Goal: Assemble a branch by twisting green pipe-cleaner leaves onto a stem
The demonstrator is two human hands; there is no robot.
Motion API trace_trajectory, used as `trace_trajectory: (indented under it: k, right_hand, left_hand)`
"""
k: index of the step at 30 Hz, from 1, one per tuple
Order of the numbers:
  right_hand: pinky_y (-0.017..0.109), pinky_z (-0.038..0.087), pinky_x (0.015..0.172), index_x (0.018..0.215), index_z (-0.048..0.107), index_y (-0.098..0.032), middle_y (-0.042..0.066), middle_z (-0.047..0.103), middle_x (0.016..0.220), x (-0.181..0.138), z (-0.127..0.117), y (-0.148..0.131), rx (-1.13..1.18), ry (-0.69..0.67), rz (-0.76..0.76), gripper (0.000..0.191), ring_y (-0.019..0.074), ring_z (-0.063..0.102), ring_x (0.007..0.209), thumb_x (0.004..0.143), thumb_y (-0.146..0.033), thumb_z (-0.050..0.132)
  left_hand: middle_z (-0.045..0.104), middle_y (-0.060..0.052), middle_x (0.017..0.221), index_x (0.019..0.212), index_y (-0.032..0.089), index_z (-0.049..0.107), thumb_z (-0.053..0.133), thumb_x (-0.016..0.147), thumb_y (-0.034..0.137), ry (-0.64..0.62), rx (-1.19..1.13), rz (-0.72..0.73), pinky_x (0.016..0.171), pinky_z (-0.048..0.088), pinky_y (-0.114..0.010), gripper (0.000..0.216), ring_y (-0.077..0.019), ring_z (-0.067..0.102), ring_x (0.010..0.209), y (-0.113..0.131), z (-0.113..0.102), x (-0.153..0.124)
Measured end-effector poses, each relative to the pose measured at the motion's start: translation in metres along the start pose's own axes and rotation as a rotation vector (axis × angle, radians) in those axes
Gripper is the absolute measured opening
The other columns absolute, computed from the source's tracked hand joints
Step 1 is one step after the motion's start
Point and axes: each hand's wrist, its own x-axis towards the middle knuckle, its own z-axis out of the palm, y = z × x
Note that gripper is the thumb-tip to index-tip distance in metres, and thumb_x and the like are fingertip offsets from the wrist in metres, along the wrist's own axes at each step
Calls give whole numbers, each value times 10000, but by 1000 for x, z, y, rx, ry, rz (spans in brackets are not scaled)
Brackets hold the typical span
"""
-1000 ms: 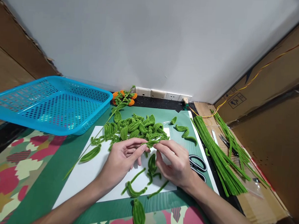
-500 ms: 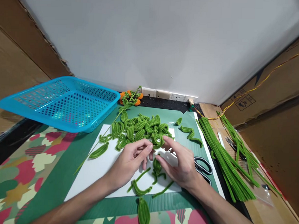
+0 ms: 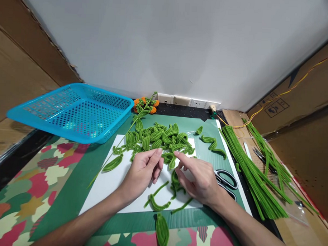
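Note:
My left hand (image 3: 145, 167) is closed, thumb pressed on the index finger, at the left end of a curved green pipe-cleaner leaf (image 3: 169, 160). My right hand (image 3: 197, 174) has its thumb and index finger apart, the index tip close to that leaf's right side; whether it touches is unclear. Behind both hands lies a pile of green pipe-cleaner leaves (image 3: 155, 137) on white paper (image 3: 108, 185). Another leaf partly shows under my right hand. Nearer me are a curved green piece (image 3: 158, 206) and a single leaf (image 3: 162, 230).
A blue perforated basket (image 3: 109, 135) stands at the left. Orange flowers (image 3: 153, 110) lie by the wall sockets (image 3: 182, 101). Scissors (image 3: 226, 179) are beside my right wrist. Bundled green pipe cleaners (image 3: 251, 172) lie on cardboard at the right, near yellow wires (image 3: 286, 93).
The view has shifted slightly, moving the scene to the right. My right fingers are lower and more curled, and the leaf between my hands has tilted down.

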Motion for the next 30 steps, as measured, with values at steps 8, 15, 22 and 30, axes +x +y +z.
trace_trajectory:
  k: [8, 15, 22, 30]
  right_hand:
    - [301, 601, 660, 1544, 440, -129, 73, 753, 915, -2, 0, -1, 10, 34, -14, 578, 181, 714, 736, 1002, -101, 641]
    - [291, 573, 646, 1261, 594, -130, 89, 745, 894, -4, -1, -1, -23, 61, -33, 268, 182, 694, 705, 996, -102, 626]
    - [280, 503, 593, 1048, 592, -181, 49, 689, 786, -4, 0, -4, -3, -30, -13, 49, 171, 648, 655, 1024, -138, 590]
    - [274, 494, 635, 997, 624, -184, 60, 714, 864, -3, -1, -5, -7, -105, 5, 86, 164, 648, 719, 1020, -104, 601]
  left_hand:
    - [496, 49, 414, 643, 172, 571, 505, 1029, 632, -52, 78, -12, 389, 318, -172, 604, -68, 414, 352, -1, 0, -1]
    - [524, 42, 462, 669, 167, 608, 543, 1017, 599, -82, 27, -4, 380, 312, -180, 558, -78, 454, 381, 2, 2, -2]
    - [515, 44, 473, 667, 172, 595, 538, 1036, 531, -117, 86, 31, 421, 342, -188, 517, -80, 445, 407, 5, 2, -6]
    - [533, 37, 515, 702, 169, 614, 540, 1038, 515, -121, 111, 25, 427, 367, -187, 488, -87, 473, 436, 4, 2, -6]
